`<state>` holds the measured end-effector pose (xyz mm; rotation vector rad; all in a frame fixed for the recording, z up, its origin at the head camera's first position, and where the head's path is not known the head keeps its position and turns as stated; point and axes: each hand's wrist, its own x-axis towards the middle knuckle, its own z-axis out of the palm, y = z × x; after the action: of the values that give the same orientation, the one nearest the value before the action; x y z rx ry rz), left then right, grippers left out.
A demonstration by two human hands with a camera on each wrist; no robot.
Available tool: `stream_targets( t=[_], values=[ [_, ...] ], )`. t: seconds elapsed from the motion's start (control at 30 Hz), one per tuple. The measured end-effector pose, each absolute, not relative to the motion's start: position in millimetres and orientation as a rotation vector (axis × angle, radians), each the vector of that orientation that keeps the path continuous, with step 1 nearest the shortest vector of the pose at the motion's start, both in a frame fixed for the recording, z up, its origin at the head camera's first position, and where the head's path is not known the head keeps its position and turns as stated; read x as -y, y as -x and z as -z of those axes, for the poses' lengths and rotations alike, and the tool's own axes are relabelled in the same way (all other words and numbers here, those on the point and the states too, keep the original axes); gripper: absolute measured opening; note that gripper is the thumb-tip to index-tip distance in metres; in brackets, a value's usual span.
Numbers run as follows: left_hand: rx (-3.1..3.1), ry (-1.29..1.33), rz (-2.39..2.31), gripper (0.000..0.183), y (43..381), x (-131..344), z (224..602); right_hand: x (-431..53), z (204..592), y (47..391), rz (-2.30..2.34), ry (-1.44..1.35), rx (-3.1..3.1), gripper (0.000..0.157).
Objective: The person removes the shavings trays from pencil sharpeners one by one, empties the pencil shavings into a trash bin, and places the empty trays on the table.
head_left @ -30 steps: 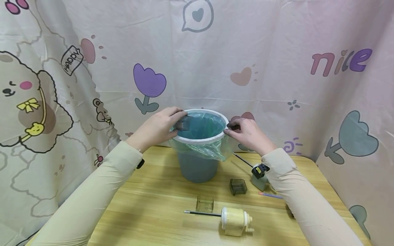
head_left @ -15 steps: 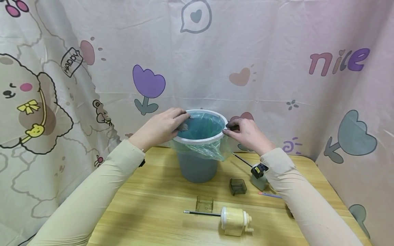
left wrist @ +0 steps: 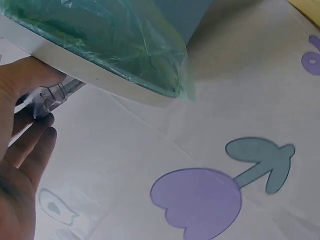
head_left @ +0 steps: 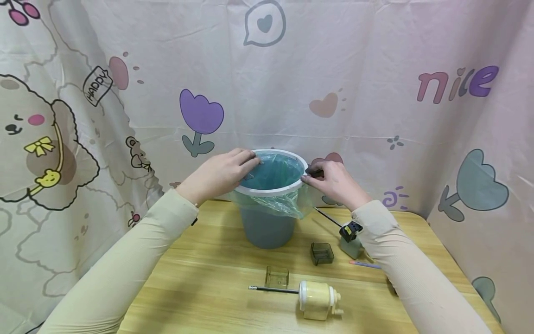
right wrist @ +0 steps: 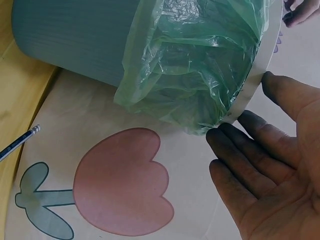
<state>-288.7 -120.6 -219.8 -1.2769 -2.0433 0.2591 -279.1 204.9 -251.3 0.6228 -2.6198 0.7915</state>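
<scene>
A blue-grey trash can with a white rim stands upright, lined with a green plastic bag that hangs over its side. Over the left part of its mouth, my left hand holds a small clear plastic box between thumb and fingers; from the head it is mostly hidden behind the hand. My right hand pinches the can's white rim on the opposite side, thumb on one face and fingertips at the other. Those fingertips look smudged dark.
In front lies a cream crank pencil sharpener with a pencil in it. Two see-through drawers, one smoky and one yellowish, sit nearby. A grey sharpener and a purple pen are by my right forearm.
My left hand has turned over the can's mouth and shifted slightly right, so the clear box shows less from the head. The right hand stays at the rim.
</scene>
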Motion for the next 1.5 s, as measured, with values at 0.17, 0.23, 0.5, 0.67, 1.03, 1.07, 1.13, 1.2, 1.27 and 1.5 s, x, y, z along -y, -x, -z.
stream_targets(
  t=[0.17,0.23,0.5,0.67,1.03,1.07,1.13,1.2,1.27,1.5],
  values=[
    [1.888,1.307,-0.464,0.039,286.1,116.3,219.7,-204.7,251.7,280.2,-0.785,-0.626,2.618,0.028],
    [1.851,1.307,-0.512,0.038,284.4,114.6,219.6,-204.7,251.8,280.2,-0.783,-0.627,2.617,0.029],
    [1.843,1.285,-0.589,0.038,279.4,111.5,218.9,-205.2,253.5,281.9,-0.802,-0.633,2.608,0.028],
    [1.853,1.280,-0.579,0.037,279.6,111.7,219.6,-204.6,252.5,279.8,-0.804,-0.619,2.617,0.029],
    [2.049,1.213,-0.268,0.040,277.4,114.5,221.0,-204.5,252.5,279.0,-0.820,-0.596,2.630,0.032],
    [2.064,1.205,-0.251,0.044,277.9,115.0,221.1,-204.5,252.7,278.8,-0.816,-0.593,2.631,0.032],
    [2.094,1.192,-0.216,0.049,278.4,116.0,221.0,-204.5,252.8,278.5,-0.816,-0.582,2.637,0.034],
    [2.122,1.177,-0.186,0.051,278.8,116.8,220.9,-204.6,253.2,277.9,-0.811,-0.575,2.641,0.034],
    [2.156,1.163,-0.147,0.052,278.6,117.3,220.5,-204.9,253.9,276.8,-0.802,-0.582,2.641,0.035],
    [2.276,1.092,0.047,0.068,274.0,116.4,217.5,-209.0,257.7,273.2,-0.799,-0.664,2.627,0.031]
  ],
)
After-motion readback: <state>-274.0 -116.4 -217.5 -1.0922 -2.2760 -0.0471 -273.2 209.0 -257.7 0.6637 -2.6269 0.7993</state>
